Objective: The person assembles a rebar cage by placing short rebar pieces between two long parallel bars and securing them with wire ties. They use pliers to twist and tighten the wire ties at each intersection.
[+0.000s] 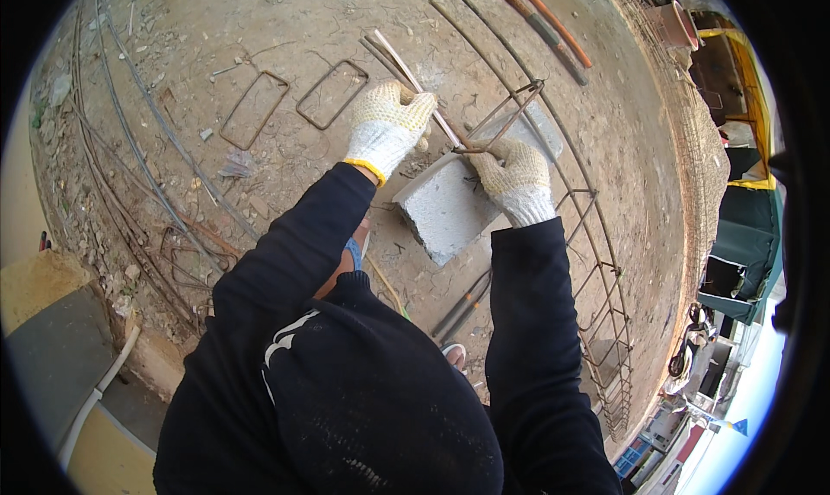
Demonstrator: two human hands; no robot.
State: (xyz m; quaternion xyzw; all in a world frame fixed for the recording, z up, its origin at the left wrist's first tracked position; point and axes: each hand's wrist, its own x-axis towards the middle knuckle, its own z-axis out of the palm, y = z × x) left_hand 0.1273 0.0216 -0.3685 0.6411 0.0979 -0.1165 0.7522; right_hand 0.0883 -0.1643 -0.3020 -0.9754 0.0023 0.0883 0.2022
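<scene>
My left hand [392, 121], in a cream knitted glove with a yellow cuff edge, is closed around a thin pale strip [418, 87]. A dark steel bar runs beside the strip, partly hidden by that glove. My right hand [515, 177], gloved alike, closes at the lower corner of a rectangular steel stirrup [512, 119]; its fingertips are partly hidden. This stirrup sits on the long bars of a rebar cage [591, 236] that stretches down the right side. Beneath my hands stands a grey concrete block [445, 208]; a second block [540, 132] lies under the cage.
Two loose stirrups [333, 95] lie on the dirt ground left of my hands. Long thin rods [160, 140] curve across the far left. Orange and dark bars [545, 24] lie at the top right. Dark-handled tools [461, 306] rest near my foot.
</scene>
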